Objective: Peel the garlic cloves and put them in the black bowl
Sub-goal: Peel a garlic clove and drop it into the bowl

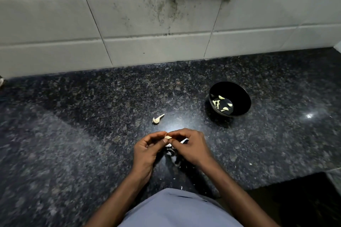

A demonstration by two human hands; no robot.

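Seen from the head view: garlic clove (pixel 168 137) pinched between the fingertips of both hands, above the counter (pixel 73 134) near the middle of its front edge. Left hand (pixel 147 150) curled round the clove's left end, thumb and forefinger closed on it; right hand (pixel 190 146) curled in from the other side, fingertips nipping the right end. Long axis of the clove roughly parallel to the counter's front edge, tip toward the right grip. Black bowl (pixel 239 94) set well apart toward the back and right side of the counter, holding several peeled cloves (pixel 222 103). Right hand clearly nearer the bowl, so probably the one to carry the clove over once bare. Bare garlic stem (pixel 157 119) lying near, toward the back wall. Loose skins (pixel 170 150) under the hands. No telling how much skin remains on the clove.
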